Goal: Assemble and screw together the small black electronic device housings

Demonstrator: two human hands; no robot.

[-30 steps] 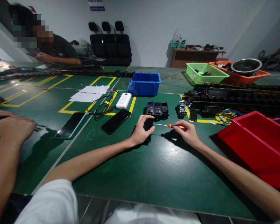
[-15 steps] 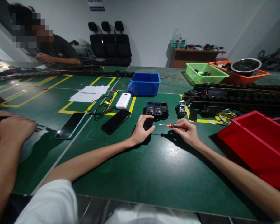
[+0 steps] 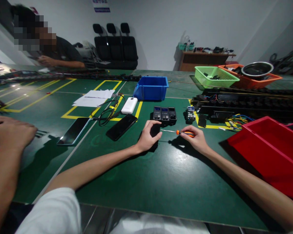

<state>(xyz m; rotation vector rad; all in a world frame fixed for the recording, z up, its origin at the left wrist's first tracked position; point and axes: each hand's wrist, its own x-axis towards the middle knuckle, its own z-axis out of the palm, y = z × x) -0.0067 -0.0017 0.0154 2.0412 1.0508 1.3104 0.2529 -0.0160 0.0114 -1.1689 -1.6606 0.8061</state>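
Note:
Near the middle of the green table [image 3: 175, 195], my left hand [image 3: 148, 136] is curled round a dark block-like object [image 3: 155, 130], thumb and fingers on its two ends. My right hand [image 3: 195, 138] grips a screwdriver [image 3: 185, 133] with an orange and black handle. Its thin shaft points left, and the tip is at or close to the dark object's right side; contact cannot be made out. Just beyond my hands stand several black modules [image 3: 164, 113] side by side. A small circuit-board assembly [image 3: 190, 113] lies to their right.
A black phone [image 3: 121, 127], a white power bank [image 3: 129, 105] and a blue bin [image 3: 152, 88] are left and beyond. A red bin [image 3: 271, 149] stands right, below long black rails [image 3: 239, 99]. Another person's hand [image 3: 14, 131] is at far left.
The other person's hand at the left has shifted slightly. My two hands and the screwdriver are in nearly the same place.

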